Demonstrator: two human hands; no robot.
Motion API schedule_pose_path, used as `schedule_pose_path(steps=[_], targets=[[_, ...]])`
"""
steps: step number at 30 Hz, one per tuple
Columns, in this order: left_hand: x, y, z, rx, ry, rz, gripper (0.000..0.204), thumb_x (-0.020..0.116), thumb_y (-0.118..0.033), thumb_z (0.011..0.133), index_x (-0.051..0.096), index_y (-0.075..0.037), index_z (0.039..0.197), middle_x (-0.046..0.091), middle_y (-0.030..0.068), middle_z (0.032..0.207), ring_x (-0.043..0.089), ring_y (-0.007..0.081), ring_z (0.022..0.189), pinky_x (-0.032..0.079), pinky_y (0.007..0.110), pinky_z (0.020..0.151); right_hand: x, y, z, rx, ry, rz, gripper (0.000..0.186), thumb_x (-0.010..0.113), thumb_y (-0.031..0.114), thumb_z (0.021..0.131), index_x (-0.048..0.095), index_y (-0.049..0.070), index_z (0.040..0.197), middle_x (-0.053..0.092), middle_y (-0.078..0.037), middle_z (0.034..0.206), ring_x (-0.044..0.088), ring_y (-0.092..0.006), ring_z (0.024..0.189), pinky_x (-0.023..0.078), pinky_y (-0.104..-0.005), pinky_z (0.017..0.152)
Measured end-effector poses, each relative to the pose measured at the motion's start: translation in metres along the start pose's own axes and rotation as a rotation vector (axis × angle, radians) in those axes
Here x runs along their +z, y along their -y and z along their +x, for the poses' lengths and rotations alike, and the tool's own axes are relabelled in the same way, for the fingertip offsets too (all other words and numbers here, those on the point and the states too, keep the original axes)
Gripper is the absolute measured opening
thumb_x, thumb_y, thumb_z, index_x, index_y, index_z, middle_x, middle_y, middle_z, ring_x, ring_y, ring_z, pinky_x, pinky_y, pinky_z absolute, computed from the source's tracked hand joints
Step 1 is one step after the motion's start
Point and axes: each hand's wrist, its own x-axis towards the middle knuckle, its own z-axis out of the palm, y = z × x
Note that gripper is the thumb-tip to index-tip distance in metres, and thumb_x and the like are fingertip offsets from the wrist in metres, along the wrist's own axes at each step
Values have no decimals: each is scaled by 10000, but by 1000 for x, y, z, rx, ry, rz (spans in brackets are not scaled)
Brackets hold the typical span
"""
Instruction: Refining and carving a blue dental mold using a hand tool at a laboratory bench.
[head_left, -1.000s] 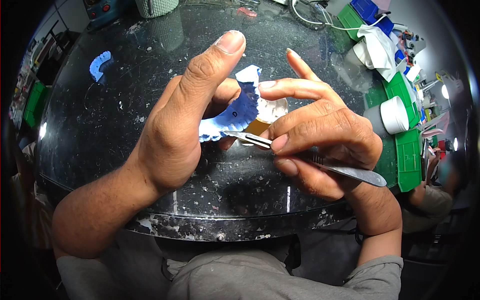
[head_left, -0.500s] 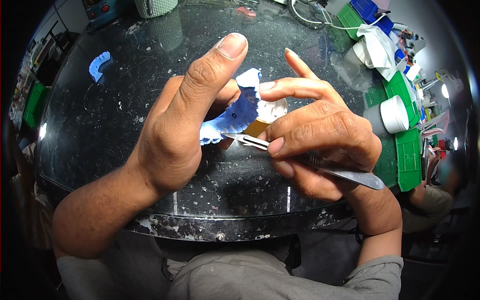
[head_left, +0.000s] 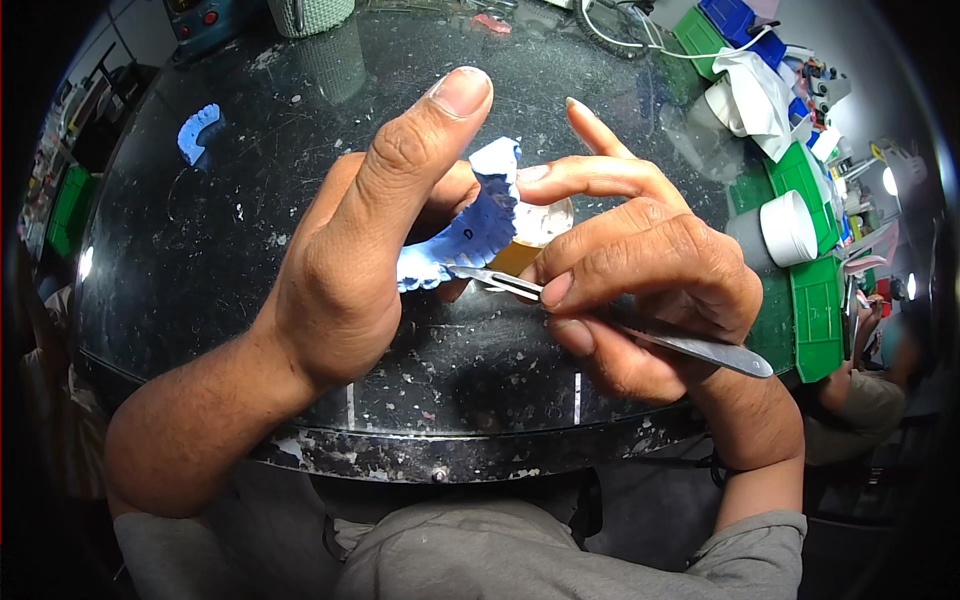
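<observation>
My left hand (head_left: 355,240) is closed on a blue dental cast (head_left: 465,232), a curved arch with teeth along its edge, held above the table. Its fingers pass behind the cast and are partly hidden; the thumb points up, off it. A metal scalpel (head_left: 690,348) is gripped low on its handle by my right hand (head_left: 650,270). The blade tip meets the lower, toothed side of the cast. My right index fingertip rests against the cast's upper right end, and the little finger sticks up. Behind the cast stands a yellowish round container (head_left: 545,222) with a pale top, partly covered.
A second blue arch cast (head_left: 198,133) lies on the black, speckled table (head_left: 270,120) at the far left. Along the right side are a white tub (head_left: 788,229), green bins (head_left: 818,318) and crumpled white sheeting (head_left: 750,100). A woven basket (head_left: 312,14) stands at the back.
The cast has shifted very slightly left. The scalpel's handle end has dropped a little to the right, its tip still at the cast's edge.
</observation>
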Motion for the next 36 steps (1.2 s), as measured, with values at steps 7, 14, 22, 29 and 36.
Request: schedule_pose_path(steps=[7, 14, 22, 29, 36], targets=[[5, -15, 9, -306, -74, -236, 606, 243, -569, 1050, 627, -108, 1134, 601, 71, 763, 574, 120, 606, 423, 230, 533, -5, -2, -2, -30, 17, -9, 161, 769, 106, 816, 652, 118, 926, 707, -51, 868, 659, -340, 1123, 279, -652, 1142], [16, -21, 18, -492, -274, -230, 754, 216, -742, 976, 551, -107, 745, 499, -2, 650, 460, 79, 545, 316, 215, 497, -2, -14, -10, -51, -169, -13, 165, 627, 97, 945, 562, 47, 1089, 692, -124, 950, 674, -318, 1081, 301, -634, 1127], [7, -20, 21, -454, -149, -440, 721, 243, -695, 1003, 578, -56, 1007, 594, 55, 850, 530, 93, 684, 378, 198, 546, -2, -14, -13, 34, -244, -2, 273, 601, 16, 948, 532, -23, 1209, 674, -152, 1053, 678, -293, 1079, 367, -545, 1128], [4, -11, 15, -172, 16, -1045, 670, 318, -433, 1070, 238, 81, 1492, 196, 347, 1563, 286, 392, 1464, 253, 496, 1219, -3, -17, -8, -137, -355, -67, 323, 636, -141, 835, 569, -54, 1139, 665, -175, 1052, 677, -275, 1020, 498, -476, 1033], [13, -23, 19, -202, -2, -935, 759, 364, -431, 1065, 45, 79, 1527, -9, 336, 1600, 76, 411, 1515, 157, 470, 1248, 0, -9, -8, -147, -299, -77, 355, 692, -146, 780, 613, -63, 1117, 682, -170, 1032, 681, -268, 985, 549, -371, 878]])
